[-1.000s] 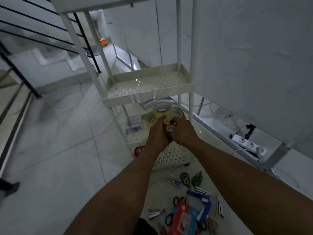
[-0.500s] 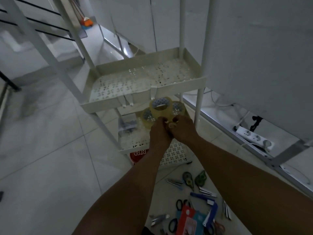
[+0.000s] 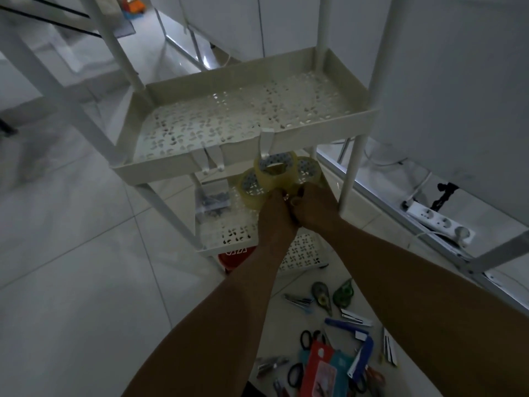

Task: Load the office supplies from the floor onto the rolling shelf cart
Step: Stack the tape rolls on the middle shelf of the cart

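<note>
Together, left grip (image 3: 276,209), right grip (image 3: 313,207), clutching tape rolls (image 3: 274,174)

It looked like a room in a home, dimly lit. The floor (image 3: 71,267) was large pale glossy tiles, white cabinet doors (image 3: 229,21) lined the far wall, and dark stair railings (image 3: 43,10) crossed the upper left. A white power strip (image 3: 440,224) lay by the wall, and a small orange toy (image 3: 134,4) sat far back.

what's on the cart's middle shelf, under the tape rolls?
On the middle shelf: a clear box of small dark items at its left. The tape rolls, left hand and right hand cover the right part.
</note>
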